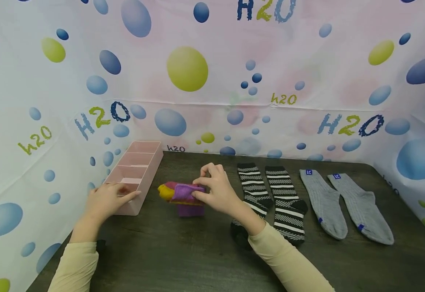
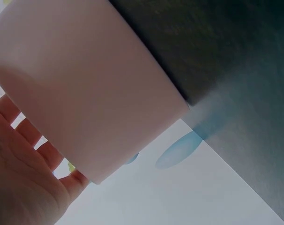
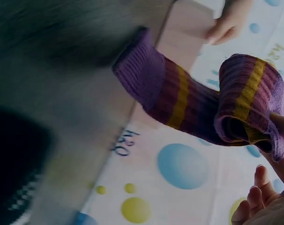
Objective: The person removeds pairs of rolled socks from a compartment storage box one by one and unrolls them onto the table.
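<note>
My right hand [image 1: 217, 190] pinches a sock with purple, maroon and yellow stripes [image 1: 187, 193] between thumb and fingers, above the dark table. In the right wrist view the sock's [image 3: 198, 103] one end is folded over by the fingers and its purple end sticks out to the left. My left hand [image 1: 104, 201] rests at the near end of a pale pink divided box [image 1: 150, 178], fingers reaching over its rim. The left wrist view shows the box's end wall [image 2: 90, 89] with the left hand [image 2: 29, 164] beside it; the fingertips are hidden behind the wall.
Two black-and-white striped socks [image 1: 287, 198] lie right of centre on the table [image 1: 183, 259], partly under the right forearm. Two grey socks [image 1: 362, 207] with blue marks lie farther right. A patterned curtain [image 1: 220, 121] stands behind the table and along its sides.
</note>
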Motion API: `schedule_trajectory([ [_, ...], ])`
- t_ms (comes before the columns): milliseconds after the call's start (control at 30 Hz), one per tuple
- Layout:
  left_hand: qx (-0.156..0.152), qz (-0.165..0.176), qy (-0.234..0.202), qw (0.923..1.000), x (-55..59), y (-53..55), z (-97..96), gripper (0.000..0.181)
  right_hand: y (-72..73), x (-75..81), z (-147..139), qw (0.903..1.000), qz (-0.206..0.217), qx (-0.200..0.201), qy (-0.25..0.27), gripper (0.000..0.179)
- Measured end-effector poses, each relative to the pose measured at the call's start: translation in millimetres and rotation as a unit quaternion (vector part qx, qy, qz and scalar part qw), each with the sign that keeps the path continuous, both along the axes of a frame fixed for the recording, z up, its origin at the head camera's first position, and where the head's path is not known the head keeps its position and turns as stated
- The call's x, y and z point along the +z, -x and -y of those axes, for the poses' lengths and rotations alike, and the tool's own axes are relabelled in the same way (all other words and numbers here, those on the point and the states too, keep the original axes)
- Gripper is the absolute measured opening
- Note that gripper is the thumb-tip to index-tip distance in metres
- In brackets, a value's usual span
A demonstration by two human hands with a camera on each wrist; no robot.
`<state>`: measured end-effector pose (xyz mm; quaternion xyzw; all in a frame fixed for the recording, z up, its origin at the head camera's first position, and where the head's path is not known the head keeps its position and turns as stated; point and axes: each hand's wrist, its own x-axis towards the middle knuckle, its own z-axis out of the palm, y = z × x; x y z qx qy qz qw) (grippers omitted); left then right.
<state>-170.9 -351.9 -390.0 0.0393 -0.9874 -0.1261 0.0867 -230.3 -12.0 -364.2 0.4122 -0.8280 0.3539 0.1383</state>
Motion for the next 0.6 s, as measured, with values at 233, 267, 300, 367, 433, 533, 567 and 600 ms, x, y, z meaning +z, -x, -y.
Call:
schedule_trajectory([
  [233, 0.001, 0.003, 0.000, 1.0000, -1.5, -1.2, 0.0, 0.061, 12.5, -13.6, -1.5, 0.9975, 0.013, -0.049, -0.049, 0.016],
  [267, 0.001, 0.002, 0.000, 1.0000, -1.3, -1.0, 0.1, 0.060, 14.1, -14.5, -1.8, 0.9968, 0.011, -0.057, -0.055, 0.017],
  [300, 0.001, 0.000, 0.001, 1.0000, -1.2, -0.6, 0.3, 0.060, 15.5, -15.3, -2.1, 0.9959, 0.009, -0.067, -0.061, 0.016],
  [367, 0.000, -0.001, 0.001, 1.0000, -1.0, -0.2, 0.5, 0.060, 17.3, -16.3, -2.8, 0.9936, 0.010, -0.085, -0.074, 0.016],
  [433, -0.001, 0.003, -0.002, 1.0000, -1.1, -0.2, 0.7, 0.060, 17.9, -17.3, -3.9, 0.9901, 0.014, -0.105, -0.092, 0.016],
  [533, -0.004, 0.007, -0.007, 0.9999, -1.2, -0.5, 0.3, 0.062, 18.3, -19.5, -5.0, 0.9829, 0.019, -0.136, -0.123, 0.016],
  [567, -0.005, 0.008, -0.008, 0.9999, -1.1, -0.3, -0.1, 0.062, 18.5, -20.6, -5.1, 0.9799, 0.017, -0.147, -0.134, 0.015],
  [600, -0.005, 0.008, -0.009, 0.9999, -1.0, -0.2, -0.5, 0.062, 18.8, -21.7, -5.2, 0.9771, 0.015, -0.155, -0.144, 0.015],
])
